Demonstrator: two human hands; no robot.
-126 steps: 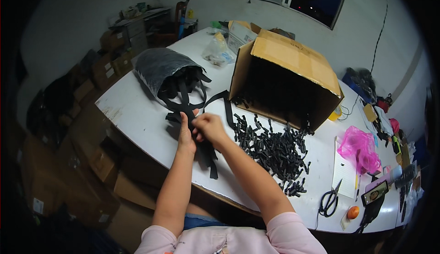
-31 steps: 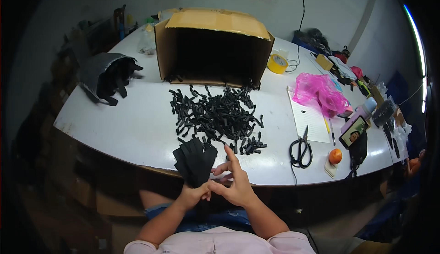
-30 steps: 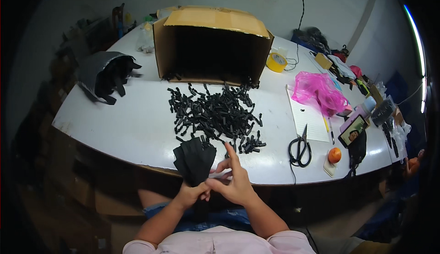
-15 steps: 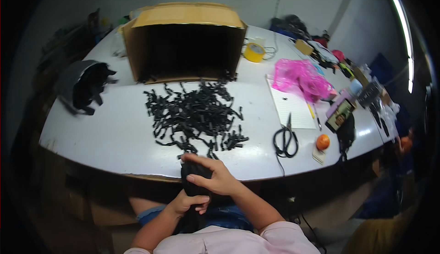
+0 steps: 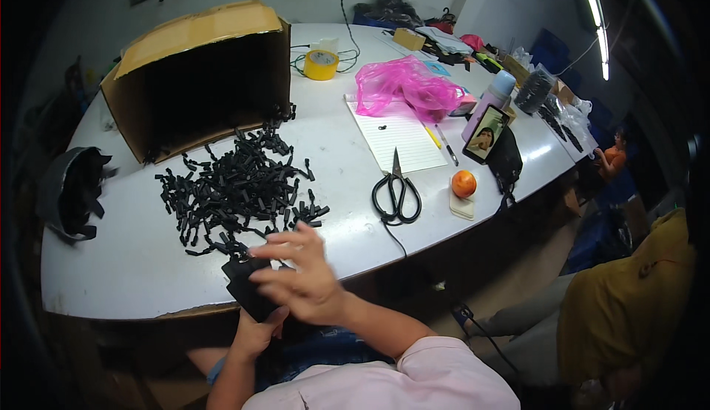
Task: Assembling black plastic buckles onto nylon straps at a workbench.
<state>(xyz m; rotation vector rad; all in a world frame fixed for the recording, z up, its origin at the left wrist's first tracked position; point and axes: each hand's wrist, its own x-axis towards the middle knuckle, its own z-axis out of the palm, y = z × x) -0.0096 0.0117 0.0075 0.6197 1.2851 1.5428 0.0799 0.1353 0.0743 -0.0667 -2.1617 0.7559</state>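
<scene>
My left hand (image 5: 256, 334) is wrapped round the lower end of a flat black fabric-like piece (image 5: 250, 290) at the table's front edge. Just over that piece, my right hand (image 5: 307, 280) has its fingers spread and slightly smeared by motion; whether the fingertips touch it I cannot tell. Beyond both hands lies a loose pile of small black pieces (image 5: 235, 188), short and stick-like, on the white table (image 5: 355, 258). The near edge of the pile almost meets the black piece.
An open cardboard box (image 5: 207, 36) lies behind the pile, a dark pouch-like container (image 5: 63, 195) at left. To the right are black-handled scissors (image 5: 397, 192), a notepad (image 5: 399, 144), a pink bag (image 5: 407, 88), an orange fruit (image 5: 464, 184) and a phone (image 5: 487, 135). A person in mustard clothing (image 5: 629, 299) is at right.
My view has turned rightward, so the table's things appear farther left. The right hand has come off the black piece and its fingers have spread; the left hand still holds it.
</scene>
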